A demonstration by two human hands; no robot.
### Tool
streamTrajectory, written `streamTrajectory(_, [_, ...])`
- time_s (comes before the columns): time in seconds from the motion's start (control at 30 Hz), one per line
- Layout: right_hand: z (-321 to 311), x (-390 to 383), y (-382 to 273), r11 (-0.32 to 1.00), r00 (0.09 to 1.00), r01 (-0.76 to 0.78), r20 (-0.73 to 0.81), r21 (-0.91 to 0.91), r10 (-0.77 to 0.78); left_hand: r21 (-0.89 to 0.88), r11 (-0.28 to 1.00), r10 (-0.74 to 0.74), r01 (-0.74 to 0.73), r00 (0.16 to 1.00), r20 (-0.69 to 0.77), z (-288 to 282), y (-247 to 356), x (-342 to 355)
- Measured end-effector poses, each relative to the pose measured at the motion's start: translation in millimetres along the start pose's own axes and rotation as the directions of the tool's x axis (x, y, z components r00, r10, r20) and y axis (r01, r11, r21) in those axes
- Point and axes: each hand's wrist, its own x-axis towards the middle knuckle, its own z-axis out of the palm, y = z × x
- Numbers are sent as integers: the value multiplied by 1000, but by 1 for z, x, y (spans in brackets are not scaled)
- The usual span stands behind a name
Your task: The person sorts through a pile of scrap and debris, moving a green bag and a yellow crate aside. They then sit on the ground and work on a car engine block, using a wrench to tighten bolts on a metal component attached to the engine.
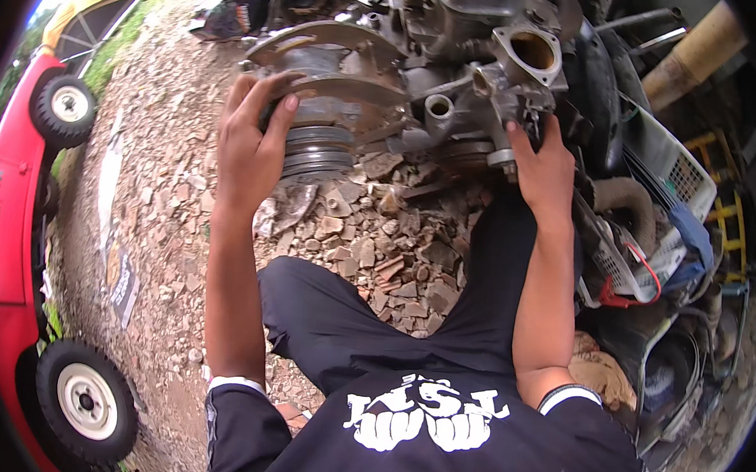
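A greasy metal engine assembly with round flanged openings sits in front of me. At its left are curved rusty plates above a grooved pulley. My left hand has its fingers curled over the left edge of these plates, beside the pulley. My right hand grips the assembly's right side below the large flanged opening, thumb on the near face and other fingertips partly hidden among the fittings.
A red off-road vehicle stands along the left on rubble-strewn ground. At the right, a white plastic crate with hoses and blue cloth sits among metal junk, a yellow rack and a wooden pole. My legs are bent below the assembly.
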Motion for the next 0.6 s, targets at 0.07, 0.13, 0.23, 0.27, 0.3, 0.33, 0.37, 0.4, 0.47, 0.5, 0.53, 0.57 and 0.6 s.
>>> streamTrajectory(0.07, [0,-2,-1,1000,1000,1,0,9,-1,100,987,144,-130,978,-152,12,-14,-20])
streamTrajectory(0.13, [-2,-1,6,999,999,-45,6,-22,45,100,985,160,-140,959,-234,36,-25,-36])
streamTrajectory(0.23, [1,-4,-1,999,999,-21,30,37,20,-333,943,-125,11,938,-324,53,-30,-73])
streamTrajectory(0.27, [1,-4,-2,997,998,-33,48,68,30,-197,980,-73,-7,916,-394,59,-25,-77])
streamTrajectory(0.3, [1,-4,2,994,999,-27,47,103,22,-67,998,-24,-7,892,-452,67,-23,-84])
streamTrajectory(0.33, [3,-3,6,990,999,-21,47,137,15,-164,986,-89,11,874,-477,75,-26,-87])
streamTrajectory(0.37, [4,-3,9,985,999,-16,46,172,8,-259,966,-154,24,854,-496,82,-32,-88])
streamTrajectory(0.4, [3,-3,8,984,998,-17,57,178,7,-349,937,-222,35,830,-512,86,-33,-90])
streamTrajectory(0.47, [4,-4,10,990,998,-12,56,140,4,-554,831,-378,52,783,-494,94,-28,-94])
streamTrajectory(0.5, [4,-2,11,992,999,-6,52,128,-1,-642,766,-444,44,758,-478,95,-24,-94])
streamTrajectory(0.53, [6,-2,15,989,999,23,42,149,-30,-654,740,-530,159,736,-421,103,-32,-99])
streamTrajectory(0.57, [7,-1,18,986,999,23,43,167,-30,-788,600,-609,137,716,-340,110,-38,-104])
streamTrajectory(0.6, [7,-1,17,983,999,15,43,183,-23,-892,437,-669,113,704,-239,115,-37,-104])
